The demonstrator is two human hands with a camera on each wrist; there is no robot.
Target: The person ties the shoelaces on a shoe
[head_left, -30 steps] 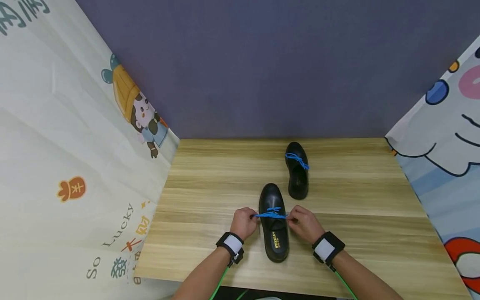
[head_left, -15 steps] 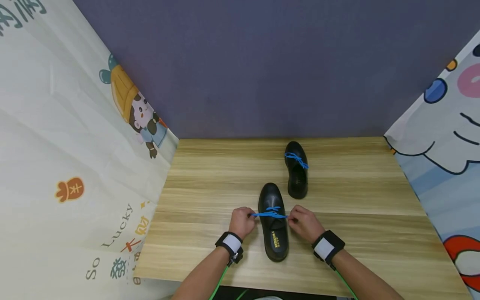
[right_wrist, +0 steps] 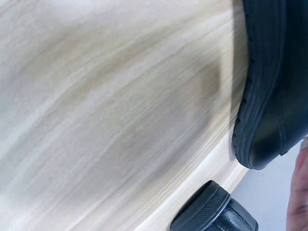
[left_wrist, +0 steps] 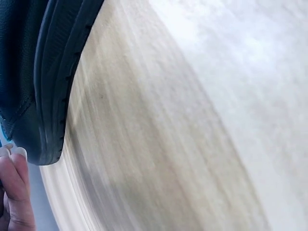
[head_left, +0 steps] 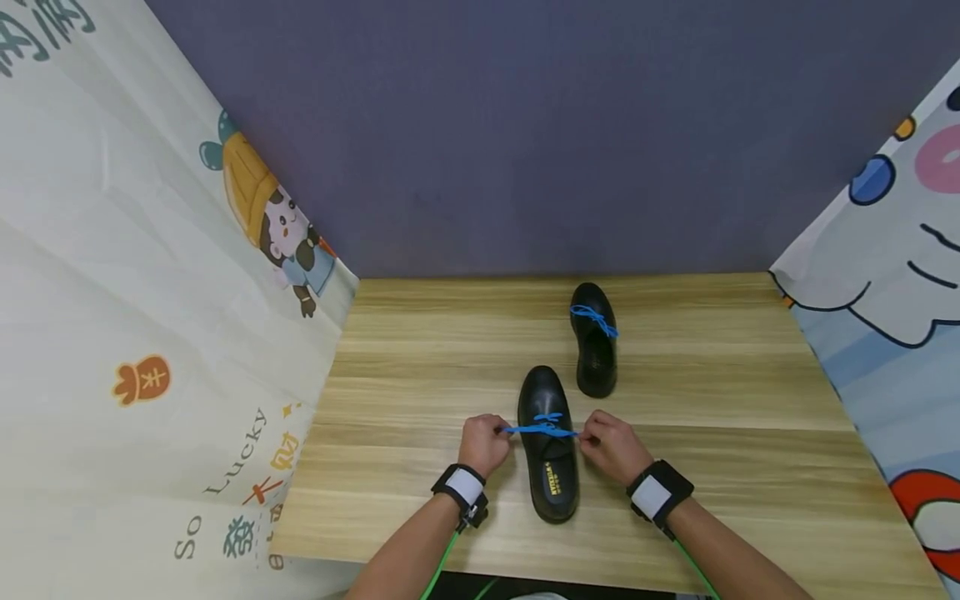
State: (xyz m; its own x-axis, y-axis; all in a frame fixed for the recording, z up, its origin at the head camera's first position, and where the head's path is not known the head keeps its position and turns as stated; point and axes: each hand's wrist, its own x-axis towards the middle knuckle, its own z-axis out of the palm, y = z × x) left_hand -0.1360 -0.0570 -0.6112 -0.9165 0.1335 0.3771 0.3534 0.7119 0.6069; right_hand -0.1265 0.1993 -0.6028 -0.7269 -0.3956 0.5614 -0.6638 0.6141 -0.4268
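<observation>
A black leather dress shoe (head_left: pixel 542 390) sits on the wooden table between my hands, toe pointing away. Its blue shoelace (head_left: pixel 546 429) stretches sideways across the shoe's opening. My left hand (head_left: pixel 483 443) pinches the lace on the left side, thumb against fingers. On the right, my right hand (head_left: pixel 615 447) pinches the lace close to the shoe's edge. In the left wrist view, fingertips (left_wrist: pixel 18 153) show at the lower left beside the shoe (left_wrist: pixel 53 72). The right wrist view catches only part of a finger (right_wrist: pixel 299 192) next to the shoe (right_wrist: pixel 264 82).
A second black shoe (head_left: pixel 596 367) with blue laces (head_left: pixel 592 319) stands farther back and slightly right. The wooden table (head_left: pixel 420 350) meets a dark blue-grey panel (head_left: pixel 555 142) behind. Printed cloths hang at the left (head_left: pixel 90 275) and right (head_left: pixel 862 250). Green cords run from both wrist straps.
My left hand has shifted slightly left over the second, drawing the lace a little longer on that side. My right hand has moved very slightly right; both keep their pinch.
</observation>
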